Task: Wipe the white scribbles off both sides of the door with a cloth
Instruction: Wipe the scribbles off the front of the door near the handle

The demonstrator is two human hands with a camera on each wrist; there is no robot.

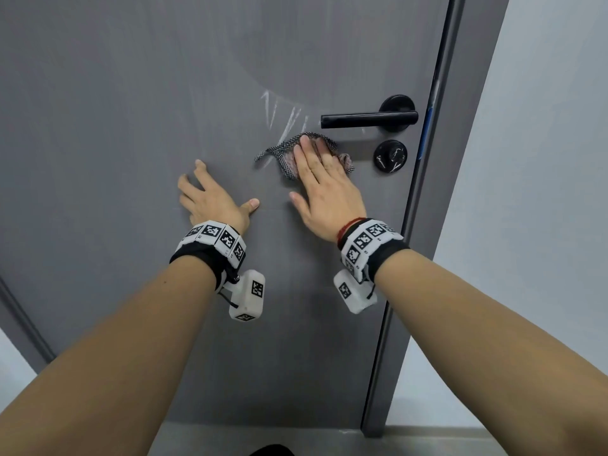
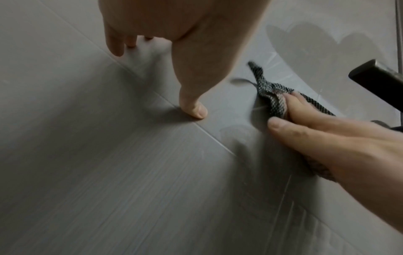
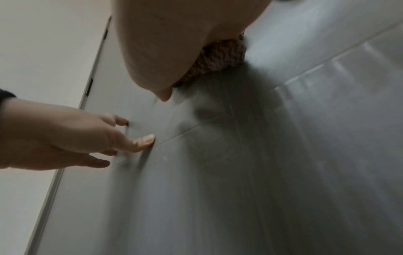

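The left hand (image 1: 210, 199) lay flat on the grey door (image 1: 98, 126), fingers spread and straight, thumb out to the side, holding nothing. It seemed only to brace the panel. If that hand slackened while the other pushed, the door could swing on its hinges and the wipe would lose its pressure.

To its right, the white scribbles (image 1: 283, 116) stood as thin slanted strokes just left of the handle, above the cloth. Fainter streaks trailed lower on the panel in the wrist views, so a pass confined to the bright strokes would likely leave some behind.

The cloth (image 1: 283, 153), a checked rag, was pinned against the door by the right hand (image 1: 324, 192), whose fingers lay fairly straight over it, pressing rather than clenching. A loose tail stuck out to the left from under the fingers. With so little of the rag under the palm, it might bunch or slip out on a hard stroke, and bare skin would smear the chalky marks instead of lifting them.

Further right, the black handle (image 1: 368, 118) and the round lock (image 1: 390, 157) sat close by. An upward stroke could knock knuckles on the lever or snag the cloth there.

Only this face was in view; the other side is yet to be judged.
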